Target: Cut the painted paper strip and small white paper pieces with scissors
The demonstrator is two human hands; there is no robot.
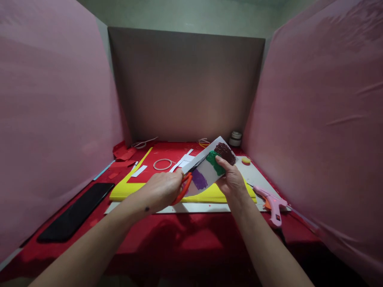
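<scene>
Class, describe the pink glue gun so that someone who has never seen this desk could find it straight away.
Start at the red table and go to its right side, past the right hand holding the painted card. The glue gun lies on the white board there, the only pink, pistol-shaped tool, with an orange trigger.

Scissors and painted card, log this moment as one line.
left hand: grips orange scissors, blades at card edge | right hand: holds painted card | glue gun: on table, right

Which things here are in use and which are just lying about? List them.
In use: left hand on orange-handled scissors; right hand holding painted card.
Lying about: pink glue gun, black phone, white ring, small jar.
</scene>
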